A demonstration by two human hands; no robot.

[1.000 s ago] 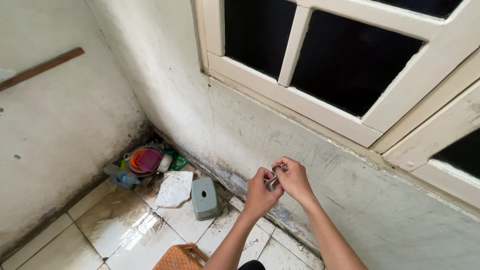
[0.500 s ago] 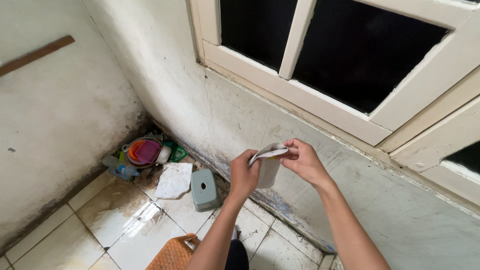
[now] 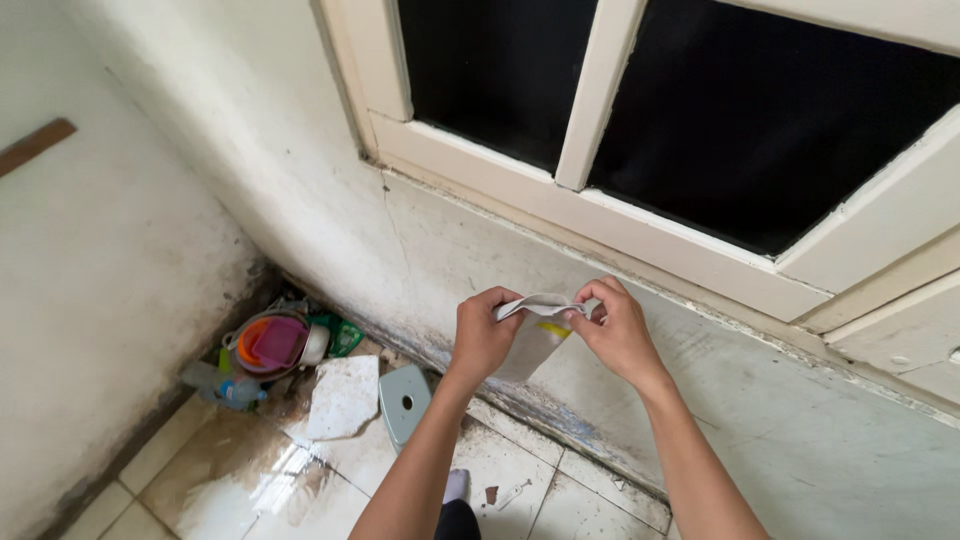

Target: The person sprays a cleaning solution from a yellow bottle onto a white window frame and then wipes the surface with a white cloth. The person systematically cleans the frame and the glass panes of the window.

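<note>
Both hands (image 3: 545, 330) pinching pale sheet (image 3: 530, 340), stained wall (image 3: 300, 170), wet tiles (image 3: 250, 480)

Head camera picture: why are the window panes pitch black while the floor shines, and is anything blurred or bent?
Head view: soft, even daylight with faint shadows; the window panes show only black; the wet floor tiles carry a bright white glare patch; the window frame slants and splays as through a wide lens; the left hand, right hand and pale sheet between them look sharp.
</note>
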